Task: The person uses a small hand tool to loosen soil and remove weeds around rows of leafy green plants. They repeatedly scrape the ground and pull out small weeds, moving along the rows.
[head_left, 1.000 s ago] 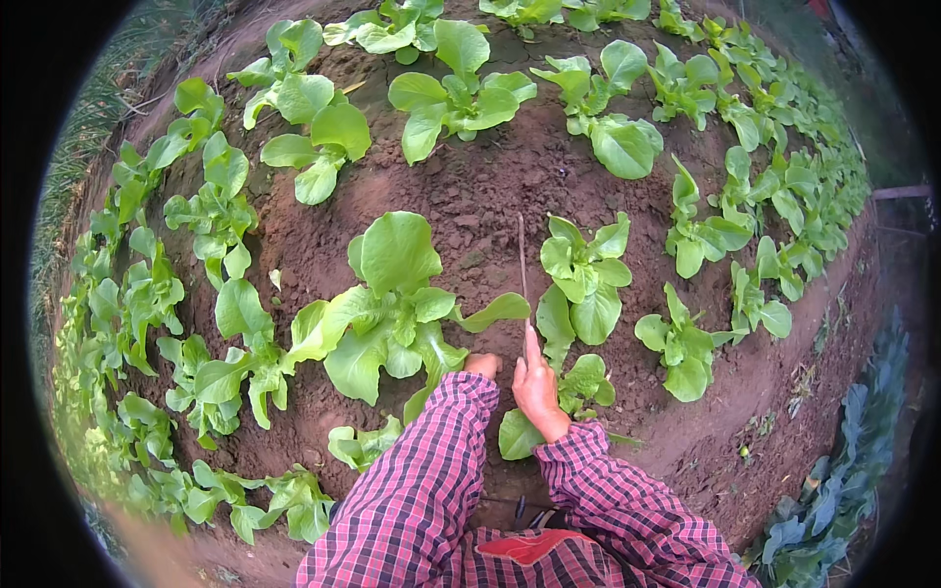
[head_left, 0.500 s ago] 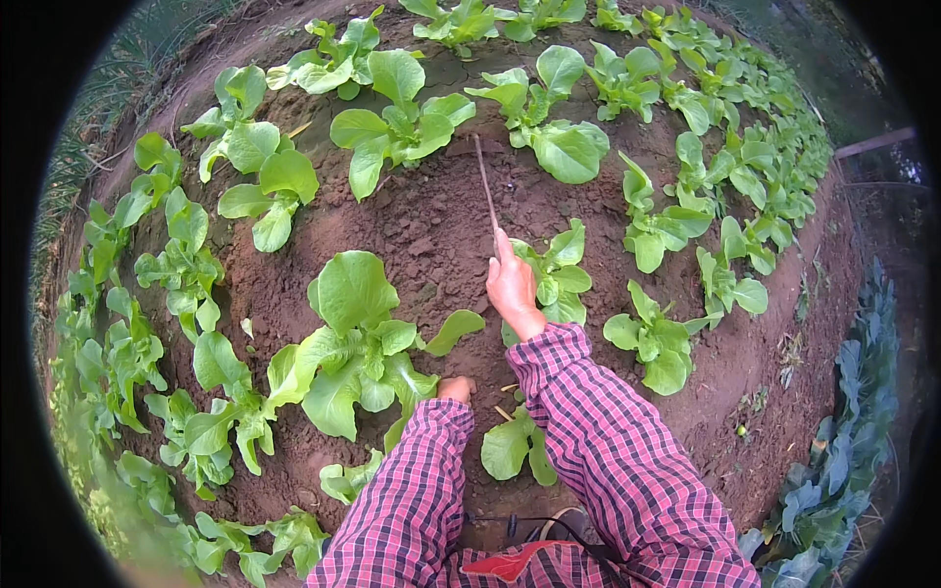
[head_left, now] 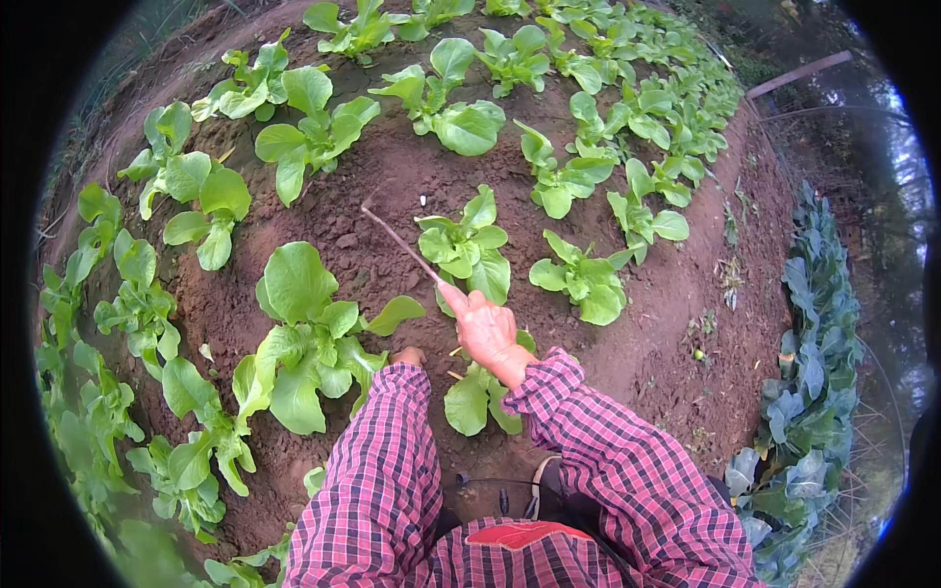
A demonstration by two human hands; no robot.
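Swinging leftward since the earlier frame, my right hand (head_left: 487, 331) grips closed around one thin brown stick (head_left: 402, 245), tip over bare soil; my left hand (head_left: 409, 356), mostly hidden, touches one leafy green seedling (head_left: 309, 343).

One thin stick (head_left: 402, 245) is in view, along with two hands: the right hand (head_left: 485, 328) and the left hand (head_left: 409, 356), each at the end of a plaid sleeve. The leafy green seedlings in the soil bed (head_left: 676, 323) are too many to count surely, well over a dozen.
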